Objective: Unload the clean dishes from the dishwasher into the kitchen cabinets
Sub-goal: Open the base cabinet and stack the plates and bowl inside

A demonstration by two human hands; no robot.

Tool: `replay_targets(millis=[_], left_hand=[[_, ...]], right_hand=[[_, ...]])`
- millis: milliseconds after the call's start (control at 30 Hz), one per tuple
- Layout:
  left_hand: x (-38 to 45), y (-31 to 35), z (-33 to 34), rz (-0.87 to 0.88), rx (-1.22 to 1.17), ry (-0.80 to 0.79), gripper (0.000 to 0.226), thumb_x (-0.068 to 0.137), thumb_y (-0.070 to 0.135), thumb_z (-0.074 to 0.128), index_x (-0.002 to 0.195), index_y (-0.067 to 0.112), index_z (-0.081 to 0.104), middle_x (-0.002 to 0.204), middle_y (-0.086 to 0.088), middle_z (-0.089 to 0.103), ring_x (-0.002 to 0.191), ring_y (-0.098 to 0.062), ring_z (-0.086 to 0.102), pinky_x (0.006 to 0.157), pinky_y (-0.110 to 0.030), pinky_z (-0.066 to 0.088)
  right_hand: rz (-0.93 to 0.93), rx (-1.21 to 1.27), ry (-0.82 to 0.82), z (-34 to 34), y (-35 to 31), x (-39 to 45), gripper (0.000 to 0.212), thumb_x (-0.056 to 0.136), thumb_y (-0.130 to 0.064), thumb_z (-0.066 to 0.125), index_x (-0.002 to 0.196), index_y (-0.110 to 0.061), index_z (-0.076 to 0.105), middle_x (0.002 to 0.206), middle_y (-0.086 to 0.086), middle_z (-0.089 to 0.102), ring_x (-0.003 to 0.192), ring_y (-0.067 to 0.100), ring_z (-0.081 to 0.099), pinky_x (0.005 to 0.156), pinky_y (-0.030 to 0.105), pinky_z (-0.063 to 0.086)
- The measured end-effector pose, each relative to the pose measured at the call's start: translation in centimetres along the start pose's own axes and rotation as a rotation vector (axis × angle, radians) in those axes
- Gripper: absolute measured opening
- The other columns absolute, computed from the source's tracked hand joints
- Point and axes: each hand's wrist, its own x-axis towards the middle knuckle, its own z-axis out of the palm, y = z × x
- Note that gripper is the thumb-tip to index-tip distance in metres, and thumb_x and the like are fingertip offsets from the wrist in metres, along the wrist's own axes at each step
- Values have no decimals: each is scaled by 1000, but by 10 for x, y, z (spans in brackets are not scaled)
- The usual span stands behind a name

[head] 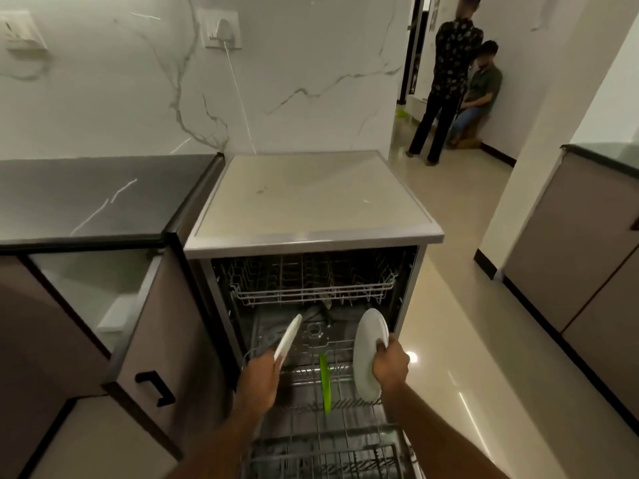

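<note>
The dishwasher (311, 236) stands open with its lower rack (345, 444) pulled out toward me. My left hand (259, 378) grips a white plate (288, 337) by its lower edge, tilted edge-on above the rack's left side. My right hand (390, 364) grips a larger white plate (368, 350) by its right rim, held upright over the rack's right side. A green plate (324, 383) stands on edge in the rack between my two hands. The upper rack (311, 288) sits inside the machine; I see no dishes in it.
An open cabinet door (162, 340) with a black handle (155, 387) hangs left of the dishwasher, beneath a dark countertop (86, 202). Glossy floor stretches to the right, with more cabinets (570, 254) beyond. Two people (453, 81) are in the far corridor.
</note>
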Motion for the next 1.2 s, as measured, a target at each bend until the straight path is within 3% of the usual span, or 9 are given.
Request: replay_targets(millis=[133,233,367,533,667,800,933,1033,1200], left_hand=[[-16,49,-75,301,203,-147,74,104,18,45,157,57,11,136,3,63,112,-25,68,88,-44,56],[-30,98,-130,407,243,-204,78,106,20,43,154,64,0,164,15,35,141,-22,47,104,-47,46],[-46,139,-197,490,230,-187,76,108,25,40,149,67,-8,167,21,25,148,-14,36,109,-41,42],[-64,164,-264,604,244,-127,70,109,25,42,159,57,4,169,13,24,152,-13,31,115,-36,38],[-89,173,-317,631,282,-59,83,106,21,48,156,60,-5,167,8,32,147,-18,41,107,-40,49],[-125,167,-366,577,277,-40,85,105,22,53,157,59,-4,167,9,30,148,-15,38,110,-38,47],[-151,142,-408,522,284,-24,91,103,18,53,155,61,-9,168,9,26,149,-17,35,110,-42,49],[-172,110,-435,501,300,4,91,104,19,52,155,62,-10,169,8,25,151,-18,34,112,-45,47],[-199,42,-487,492,349,22,82,106,31,51,157,59,-7,170,10,23,153,-16,31,116,-42,44]], right_hand=[[22,41,-43,-46,-53,-31,36,110,-27,45,137,-5,55,128,24,65,120,45,59,97,47,49],[54,119,-63,-83,-95,-59,42,111,-25,43,143,1,53,140,26,58,129,44,55,103,42,44],[128,277,-76,-133,-156,-89,51,112,-30,41,156,-3,40,151,23,49,135,41,51,104,39,44],[243,582,-109,-181,-215,-107,51,109,-31,50,154,-7,44,146,23,54,124,43,57,96,52,56],[297,789,-186,-209,-254,-137,46,104,-28,61,146,-11,53,130,20,64,110,40,66,63,42,62],[341,891,-269,-225,-294,-184,56,93,-9,77,142,-6,51,130,21,63,104,38,66,49,37,62],[295,923,-382,-215,-332,-233,67,77,1,88,137,2,55,126,25,67,90,33,69,53,39,63],[264,924,-456,-194,-351,-269,57,75,7,87,126,7,61,115,24,70,86,33,71,55,41,63],[205,871,-500,-149,-384,-329,53,76,8,85,124,7,62,104,19,73,84,33,74,75,46,64]])
